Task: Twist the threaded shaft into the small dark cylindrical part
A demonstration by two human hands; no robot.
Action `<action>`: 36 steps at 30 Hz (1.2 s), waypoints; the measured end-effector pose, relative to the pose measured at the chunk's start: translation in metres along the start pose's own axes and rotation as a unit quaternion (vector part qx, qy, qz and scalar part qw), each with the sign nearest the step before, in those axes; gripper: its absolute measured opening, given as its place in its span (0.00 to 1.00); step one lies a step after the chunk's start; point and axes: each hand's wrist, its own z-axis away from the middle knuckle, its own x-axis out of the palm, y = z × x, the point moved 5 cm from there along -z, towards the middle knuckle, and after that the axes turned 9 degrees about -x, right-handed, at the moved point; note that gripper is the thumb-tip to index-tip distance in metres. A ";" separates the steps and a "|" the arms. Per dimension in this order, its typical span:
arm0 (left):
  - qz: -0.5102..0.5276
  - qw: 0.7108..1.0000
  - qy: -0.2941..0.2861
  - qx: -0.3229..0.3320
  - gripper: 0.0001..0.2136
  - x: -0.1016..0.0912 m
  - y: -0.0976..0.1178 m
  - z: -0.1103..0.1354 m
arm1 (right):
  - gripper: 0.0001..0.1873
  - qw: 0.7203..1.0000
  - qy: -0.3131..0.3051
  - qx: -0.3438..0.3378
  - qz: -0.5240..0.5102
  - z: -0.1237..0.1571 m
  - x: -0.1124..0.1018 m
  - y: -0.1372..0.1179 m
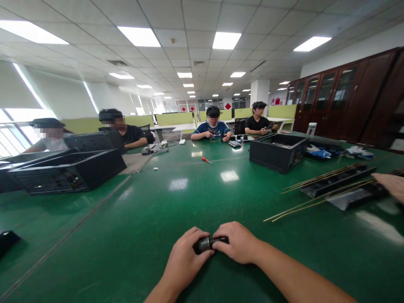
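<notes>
Low over the green table (176, 206), a black cylindrical object with a grey metal band (204, 244) lies crosswise between my hands. Its exact kind cannot be made out. My left hand (186, 254) is closed round its thicker left end, thumb along the near side. The narrower, dark right end is pinched by the fingers of my right hand (236, 242). My palms and fingers hide parts of both ends.
Black computer cases stand at left (72, 174) and right (277, 153). An orange-handled screwdriver (206, 160) lies mid-table. Thin brass-coloured rods (299, 206) rest by dark metal channels (339, 181), beside another person's hand (389, 185). Several people sit across the table.
</notes>
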 end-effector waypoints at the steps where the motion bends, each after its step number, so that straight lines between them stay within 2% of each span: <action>1: 0.001 1.000 0.001 0.001 0.09 0.000 0.000 0.000 | 0.10 1.000 0.002 -0.001 0.001 0.000 0.000 -0.001; 19: 0.015 1.000 0.017 0.004 0.09 -0.004 0.005 0.001 | 0.11 1.000 0.006 -0.002 -0.003 0.004 -0.002 0.003; 36: 0.009 1.000 0.011 0.003 0.09 -0.004 0.002 0.002 | 0.11 1.000 0.002 0.002 -0.007 0.003 -0.006 -0.002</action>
